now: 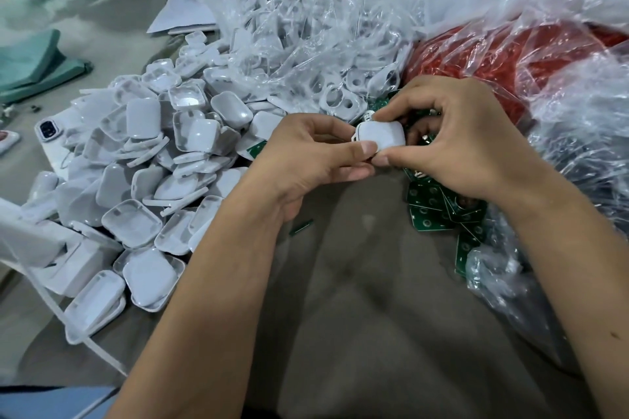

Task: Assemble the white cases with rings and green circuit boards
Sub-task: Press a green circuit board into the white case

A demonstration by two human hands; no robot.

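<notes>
Both hands meet just above the middle of the bench, and between them sits one white case [380, 136], so my guess is the fitting step is in hand: the shell being pressed shut or seated over whatever has gone inside, which I can't see from here. The left hand [316, 160] grips the case from its nine o'clock side, thumb laid along the near edge; the right hand [456, 146] closes on it from three o'clock, fingers curled over the top, thumb tip touching the left thumb at the case's six o'clock. A thin dark line shows at the case's left edge, perhaps a ring, though I can't tell. The next move likely calls for an even squeeze so the shell seats square, then a free hand for another part. Supplies are near: loose white cases heaped [143, 160] at nine o'clock of the hands, ring pieces spilling from a clear plastic bag [306, 27] at twelve, green circuit boards [439, 211] scattered at five, just under the right wrist. A red bundle [493, 54] lies in plastic at one o'clock.
</notes>
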